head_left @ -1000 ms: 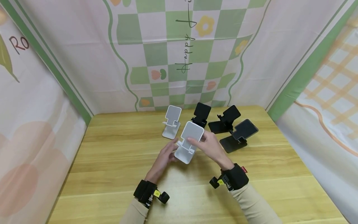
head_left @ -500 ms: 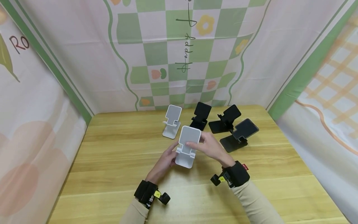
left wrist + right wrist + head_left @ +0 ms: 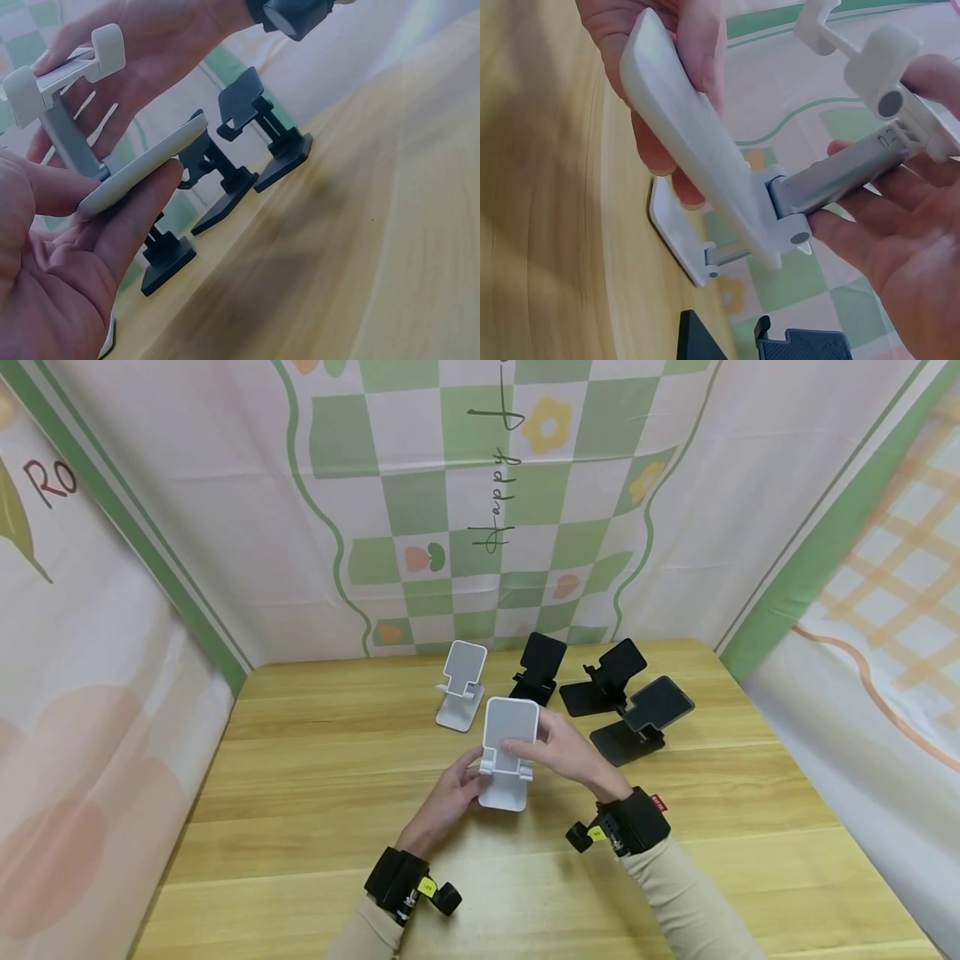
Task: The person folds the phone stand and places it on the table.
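A white phone stand (image 3: 512,723) is held up off the table, its grey-faced plate towards me. My left hand (image 3: 450,793) pinches its flat base (image 3: 142,169) between thumb and fingers, as the left wrist view shows. The right hand (image 3: 573,752) grips the plate, thumb across its front and fingers behind. In the right wrist view, a silver hinged arm (image 3: 840,176) joins base and plate, standing at an angle to the base. Behind it on the table stands a second white phone stand (image 3: 465,668).
Three black phone stands sit at the back right: one behind the held stand (image 3: 542,660), a middle one (image 3: 618,667) and one nearer the right edge (image 3: 658,703). The wooden table (image 3: 300,827) meets a printed cloth backdrop (image 3: 412,435).
The held white stand has gone from leaning right to nearly upright and come slightly nearer to me. Both hands keep hold of it; the other stands have not moved.
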A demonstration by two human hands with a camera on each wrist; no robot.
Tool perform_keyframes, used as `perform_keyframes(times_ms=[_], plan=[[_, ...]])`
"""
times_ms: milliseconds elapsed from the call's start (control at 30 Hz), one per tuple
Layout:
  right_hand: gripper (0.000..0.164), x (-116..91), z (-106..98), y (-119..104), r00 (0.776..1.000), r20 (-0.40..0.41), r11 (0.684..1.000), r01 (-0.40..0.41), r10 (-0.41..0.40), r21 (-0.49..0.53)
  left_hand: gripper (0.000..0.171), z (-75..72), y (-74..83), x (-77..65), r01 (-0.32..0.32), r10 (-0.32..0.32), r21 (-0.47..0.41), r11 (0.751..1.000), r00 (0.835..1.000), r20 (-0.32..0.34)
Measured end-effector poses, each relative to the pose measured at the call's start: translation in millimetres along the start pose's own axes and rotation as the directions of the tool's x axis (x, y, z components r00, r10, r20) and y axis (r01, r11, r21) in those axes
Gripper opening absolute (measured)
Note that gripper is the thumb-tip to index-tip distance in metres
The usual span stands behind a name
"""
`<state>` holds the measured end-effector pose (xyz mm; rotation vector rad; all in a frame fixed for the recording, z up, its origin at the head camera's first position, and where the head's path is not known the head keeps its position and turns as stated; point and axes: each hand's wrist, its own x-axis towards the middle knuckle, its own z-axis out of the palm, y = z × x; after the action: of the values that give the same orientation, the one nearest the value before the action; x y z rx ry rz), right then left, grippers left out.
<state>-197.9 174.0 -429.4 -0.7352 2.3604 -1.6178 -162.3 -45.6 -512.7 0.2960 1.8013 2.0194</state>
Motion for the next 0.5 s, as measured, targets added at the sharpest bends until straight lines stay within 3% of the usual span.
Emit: perform_keyframes(times_ms=[300,500], plan=[[0.054,0.6,2.1,3.4,1.0,0.012,0.998,0.009,-0.01,0.07,0.058,3.6,-2.0,-0.4,-0.028,0.027,-0.056,0.998,0.999,-0.02],[0.059,-0.1,1.7,5.8,0.999,0.022,1.0,0.024,-0.024,0.003,0.058,4.6,0.7,-2.2,-0.029,0.027,-0.058,0.998,0.999,-0.038]])
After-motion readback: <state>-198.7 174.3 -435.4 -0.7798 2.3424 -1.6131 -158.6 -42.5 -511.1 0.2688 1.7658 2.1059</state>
